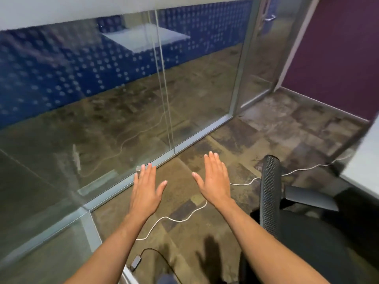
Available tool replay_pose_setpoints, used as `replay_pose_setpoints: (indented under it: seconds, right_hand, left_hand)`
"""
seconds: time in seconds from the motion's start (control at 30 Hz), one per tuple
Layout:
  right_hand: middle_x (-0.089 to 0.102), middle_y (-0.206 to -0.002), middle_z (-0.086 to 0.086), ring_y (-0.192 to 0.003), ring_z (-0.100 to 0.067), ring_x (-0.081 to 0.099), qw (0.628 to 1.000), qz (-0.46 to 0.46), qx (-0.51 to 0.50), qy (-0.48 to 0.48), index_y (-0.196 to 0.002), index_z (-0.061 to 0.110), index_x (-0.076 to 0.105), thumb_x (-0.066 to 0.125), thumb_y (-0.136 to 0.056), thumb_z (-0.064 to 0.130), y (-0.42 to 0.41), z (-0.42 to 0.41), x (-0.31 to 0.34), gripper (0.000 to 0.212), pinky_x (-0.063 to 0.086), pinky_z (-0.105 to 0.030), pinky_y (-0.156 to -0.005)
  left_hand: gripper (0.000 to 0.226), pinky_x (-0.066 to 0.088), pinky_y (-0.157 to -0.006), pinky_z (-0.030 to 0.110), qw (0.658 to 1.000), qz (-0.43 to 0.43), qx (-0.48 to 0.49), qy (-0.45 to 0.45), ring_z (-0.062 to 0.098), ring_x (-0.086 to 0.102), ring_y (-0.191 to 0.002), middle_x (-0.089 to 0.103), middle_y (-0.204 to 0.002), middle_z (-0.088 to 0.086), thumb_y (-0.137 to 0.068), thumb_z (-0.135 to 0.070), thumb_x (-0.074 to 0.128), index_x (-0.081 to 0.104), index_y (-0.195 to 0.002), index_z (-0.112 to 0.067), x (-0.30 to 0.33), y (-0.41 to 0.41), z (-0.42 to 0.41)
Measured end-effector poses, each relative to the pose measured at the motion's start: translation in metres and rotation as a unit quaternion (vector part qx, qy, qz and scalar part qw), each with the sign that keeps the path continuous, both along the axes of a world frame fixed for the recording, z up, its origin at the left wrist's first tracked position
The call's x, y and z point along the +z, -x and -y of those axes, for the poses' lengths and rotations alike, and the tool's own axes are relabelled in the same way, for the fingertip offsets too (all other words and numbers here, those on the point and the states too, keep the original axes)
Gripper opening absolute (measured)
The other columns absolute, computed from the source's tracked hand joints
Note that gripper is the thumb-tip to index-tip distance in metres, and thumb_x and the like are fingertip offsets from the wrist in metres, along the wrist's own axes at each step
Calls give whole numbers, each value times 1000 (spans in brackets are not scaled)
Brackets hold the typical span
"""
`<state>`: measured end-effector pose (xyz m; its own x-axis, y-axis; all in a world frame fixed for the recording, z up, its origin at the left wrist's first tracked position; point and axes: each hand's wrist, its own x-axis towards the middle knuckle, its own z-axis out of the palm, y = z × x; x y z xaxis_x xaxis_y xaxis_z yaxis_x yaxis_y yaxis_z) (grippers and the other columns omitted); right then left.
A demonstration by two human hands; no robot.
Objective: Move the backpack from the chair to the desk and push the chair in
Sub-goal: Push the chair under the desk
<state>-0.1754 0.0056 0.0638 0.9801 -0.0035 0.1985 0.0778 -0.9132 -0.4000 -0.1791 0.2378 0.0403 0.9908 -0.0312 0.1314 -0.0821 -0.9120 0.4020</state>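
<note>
- The backpack is not showing anywhere in this view, so where it is lying I cannot tell; the dark seat of the office chair (307, 238) at the lower right is showing no bag on the part that is visible.
- As a judgement, a backpack is likely handling as a soft, slumping load of moderate weight, not fragile on the outside; the top carry loop or a shoulder strap near its upper anchor would be the sensible place to take hold, with a second hand under the base if it is sagging.
- The chair is standing to the person's right, its black mesh backrest (269, 193) turned edge-on to the camera and one armrest (309, 198) reaching toward the counter.
- The counter (365, 158) is showing only as a pale corner at the right edge, just beyond the chair.
- The left hand (146, 190) and the right hand (214, 179) are reaching forward palm-down over the carpet, fingers spread, holding nothing and touching nothing.
- A white cable (180, 219) is trailing across the carpeted floor (276, 130) beneath the hands toward the chair base; it could be catching the castors when the chair is being pushed in.
- A glass partition (123, 99) is filling the left and centre.
</note>
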Motion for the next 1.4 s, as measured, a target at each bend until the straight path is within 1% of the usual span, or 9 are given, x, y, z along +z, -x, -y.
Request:
replay_pose_setpoints:
  seconds: [0.1,0.2,0.43,0.6,0.73,0.9,1.13,1.27,1.4]
  right_hand:
    - [18,-165,-11,-153,-25,8,998,3,-55,11,-154,8,23,44,-98,54,-4,23,4,76,13,-44,-122]
    - [19,-164,-12,-153,-26,10,994,4,-108,23,-154,7,24,46,-97,54,-7,43,10,77,16,-46,-123]
    - [17,-165,-11,-153,-25,8,966,-1,-252,47,-155,8,21,41,-98,56,-1,64,27,77,15,-45,-123]
    - [21,-164,-11,-153,-25,12,934,3,-355,37,-154,8,26,44,-97,56,26,65,31,77,20,-47,-122]
    - [19,-164,-10,-153,-23,9,908,1,-418,32,-155,10,24,40,-97,58,55,68,30,77,15,-44,-123]
    - [15,-166,-7,-153,-21,5,877,0,-481,17,-155,11,21,38,-98,59,86,81,27,77,11,-42,-123]
    - [10,-167,-6,-153,-19,-1,826,-32,-563,-5,-157,13,16,28,-98,63,124,86,18,78,7,-39,-122]
    - [12,-166,-5,-153,-18,2,795,-38,-605,-31,-156,14,18,31,-98,63,140,82,16,77,10,-41,-122]
    - [18,-165,-5,-153,-18,7,748,-73,-658,-49,-155,14,25,27,-96,66,151,73,15,78,17,-44,-122]
  left_hand:
    - [72,4,-125,43,998,-1,-66,-3,24,9,-156,24,-166,9,-99,-51,44,29,-155,-9,-4,-33,28]
    - [73,2,-125,41,991,-4,-132,3,22,7,-156,22,-166,9,-99,-53,42,26,-156,-9,-6,-60,56]
    - [73,1,-126,40,959,-16,-282,7,22,5,-156,18,-167,9,-100,-51,43,24,-157,-9,0,-111,106]
    - [73,-2,-124,37,921,-14,-389,12,20,3,-156,18,-167,8,-100,-52,41,22,-157,-9,2,-128,140]
    - [75,-2,-124,37,893,-9,-450,22,12,-3,-152,18,-167,7,-99,-55,37,21,-157,-11,3,-124,169]
    - [84,2,-126,40,858,-21,-513,26,16,0,-155,17,-167,6,-92,-65,22,22,-157,-11,9,-107,205]
    - [80,1,-125,36,808,-8,-589,33,13,-1,-155,16,-168,4,-95,-63,27,22,-157,-13,19,-100,249]
    - [80,0,-125,36,778,-8,-627,38,12,-1,-154,17,-167,3,-95,-63,27,23,-157,-13,21,-101,271]
    - [80,2,-126,38,741,-11,-671,24,15,2,-155,22,-166,5,-94,-64,26,31,-155,-13,23,-107,292]
